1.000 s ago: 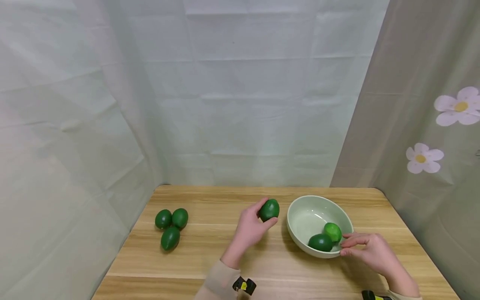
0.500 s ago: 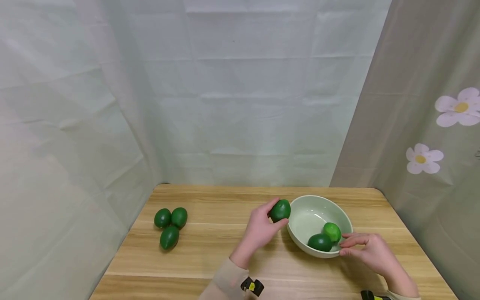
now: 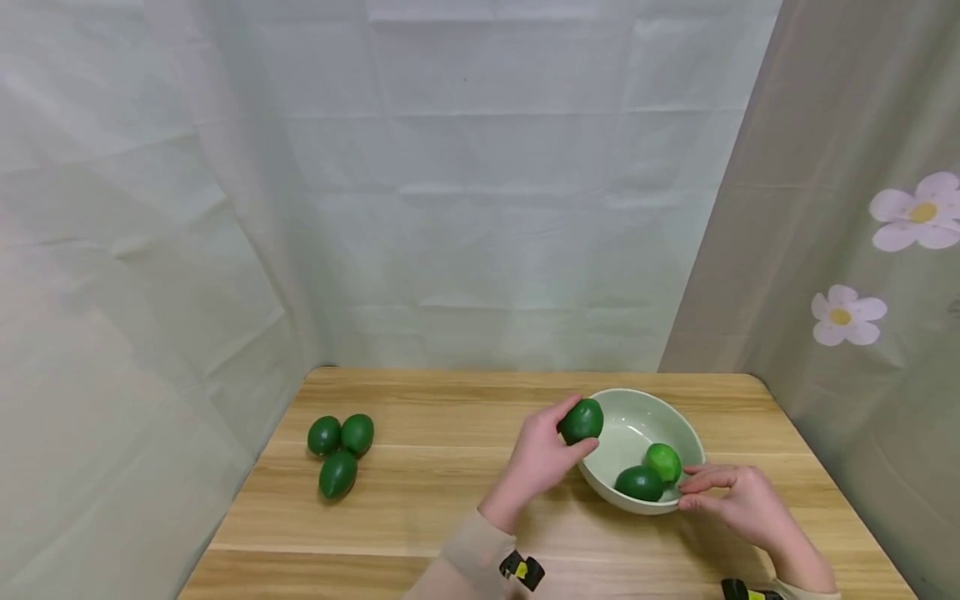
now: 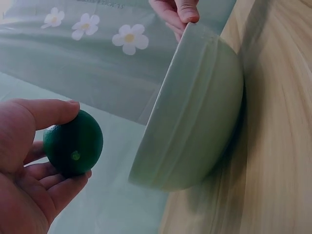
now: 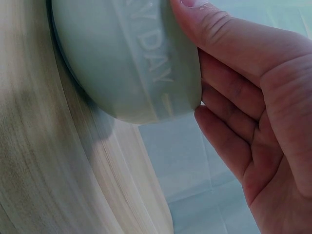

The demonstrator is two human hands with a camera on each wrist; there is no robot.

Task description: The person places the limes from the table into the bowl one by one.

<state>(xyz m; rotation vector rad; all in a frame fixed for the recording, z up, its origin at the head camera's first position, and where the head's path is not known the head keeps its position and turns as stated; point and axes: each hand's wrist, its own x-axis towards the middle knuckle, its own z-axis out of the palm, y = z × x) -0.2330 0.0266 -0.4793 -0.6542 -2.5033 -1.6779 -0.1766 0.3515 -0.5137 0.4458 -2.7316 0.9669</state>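
Head view, closest stuff first: a black strap point(image 3: 522, 570) with a bit of yellow sits on the left wrist, at a beige sleeve point(image 3: 468, 560). Right hand point(image 3: 738, 500) has the rim of a pale green bowl point(image 3: 626, 446) pinched on the side toward the tabletop's right edge, and the right wrist view shows raised letters reading DAY on the outer wall. Inside the bowl, down by that hand, a dark green fruit point(image 3: 639, 483) and a brighter green fruit point(image 3: 663, 462) lie right up against each other.

Left hand point(image 3: 542, 454) is holding another one, the held fruit point(image 3: 582, 422), pinched with thumb on one side and fingers on the other. It's out at the fingertips, on the bowl side of the hand, and the left wrist view puts it higher than the rim, not touching it.

Over by the left edge of the wooden tabletop point(image 3: 450, 492), toward the far left corner, three dark green fruits point(image 3: 337, 474) are bunched together. Past the far edge hangs pale creased cloth point(image 3: 487, 208), with white flowers point(image 3: 843, 317) on the right.
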